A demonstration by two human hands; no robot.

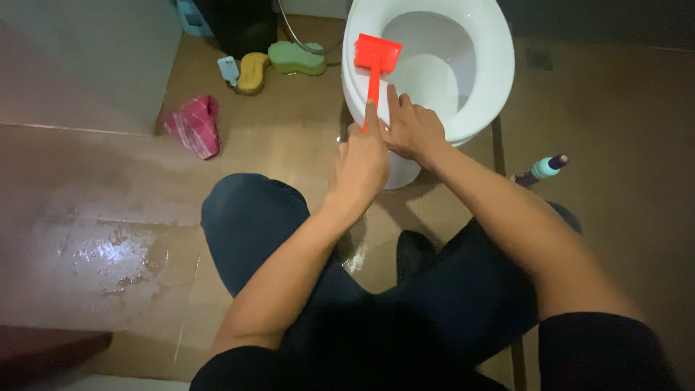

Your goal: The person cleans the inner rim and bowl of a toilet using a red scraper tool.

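Taking the white toilet bowl [478, 108] as the landmark and reading from the left: well off to its left, against the wall, a crumpled pink cloth [194, 124] lies on the tan floor tiles [289, 145]. Nearer the bowl, up by its left rear, sit a small pale-blue scrubber [229, 69], a yellow sponge [251, 72] and a green sponge [297, 58], the two sponges touching each other. The floor far left of the bowl is wet and shining.

At the bowl's front left rim, the left hand [360, 163] is clenched round the lower end of the handle of the red brush [376, 58], its forefinger laid up along the stem. The brush's square red head sits over the left inner edge of the rim, tilted slightly. Just beside it, the right hand [411, 130] rests on the front rim with fingers curled and forefinger stretched out, its tip touching or nearly touching the handle; I cannot tell whether it truly grips.

To my eye, scrubbing here goes best with the head pressed flat on the porcelain and short strokes along the rim, the right hand bracing on the bowl so the thin handle does not flex. The person squats with knees spread before the bowl.

To the right of the bowl, a teal bottle with a purple cap [541, 168] leans on the floor.
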